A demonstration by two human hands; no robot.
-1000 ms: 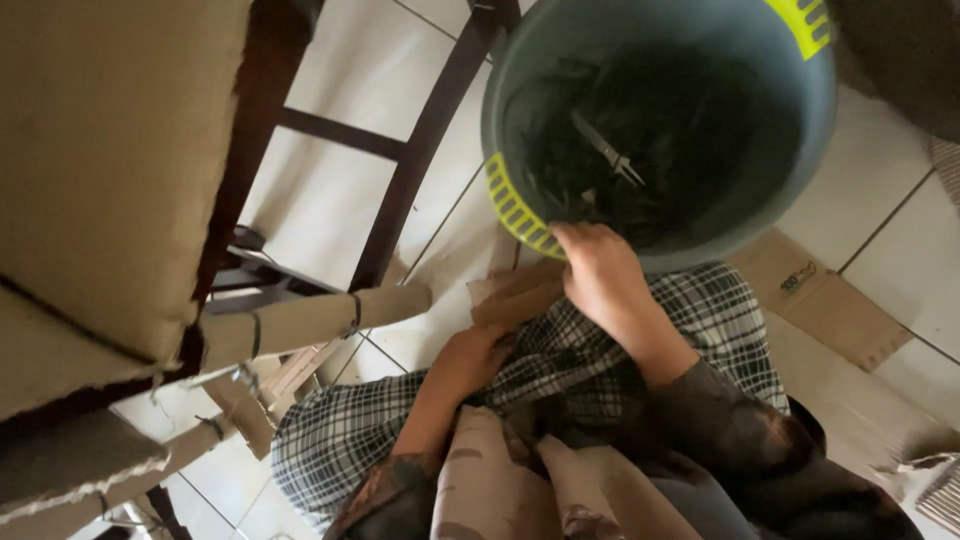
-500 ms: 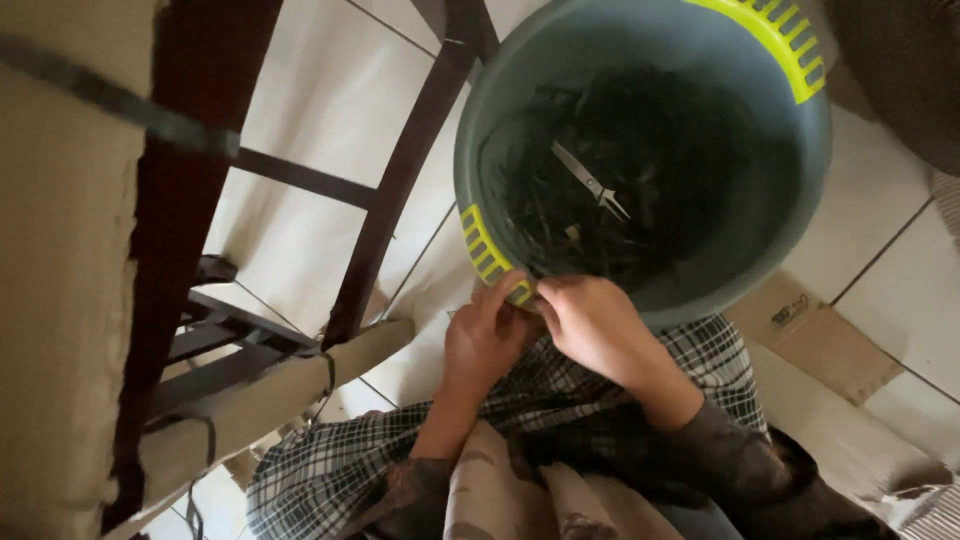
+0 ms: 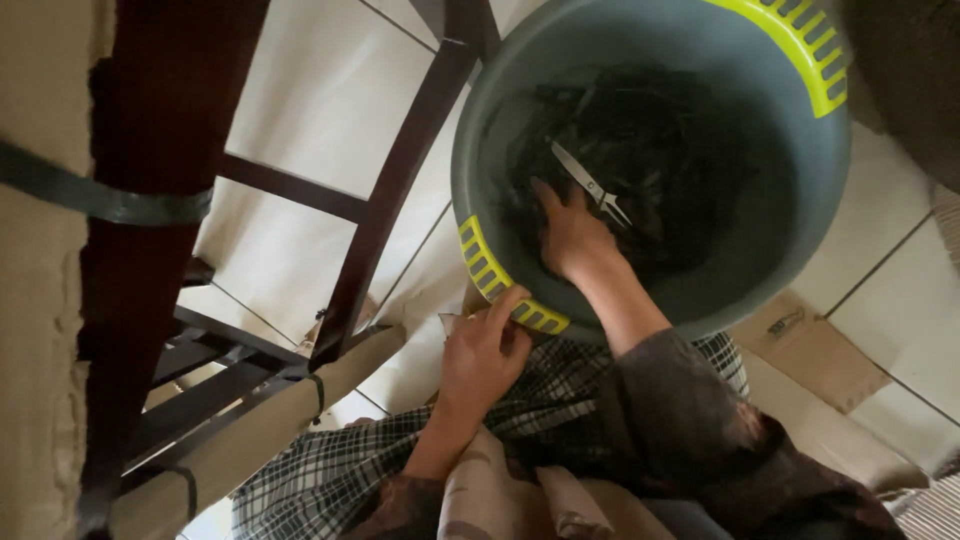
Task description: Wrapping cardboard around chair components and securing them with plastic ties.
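Observation:
A round grey tub [image 3: 790, 230] with yellow-green slotted handles rests against my lap on a checked cloth [image 3: 330, 475]. Dark strips [image 3: 660, 150] fill its bottom, and a pair of scissors [image 3: 590, 185] lies on top of them. My right hand [image 3: 570, 235] reaches down inside the tub, fingers on the dark strips just beside the scissors. My left hand [image 3: 485, 355] grips the tub's near rim at the yellow-green handle [image 3: 500, 285].
A dark wooden frame [image 3: 390, 190] stands to the left over a pale tiled floor [image 3: 300, 120]. A beige cushion edge with a dark strap [image 3: 60, 190] fills the far left. A flattened cardboard piece [image 3: 810, 345] lies on the floor at right.
My right hand has moved from the tub's near rim down into the tub next to the scissors. My left hand stays at the yellow-green handle. The view has drawn closer.

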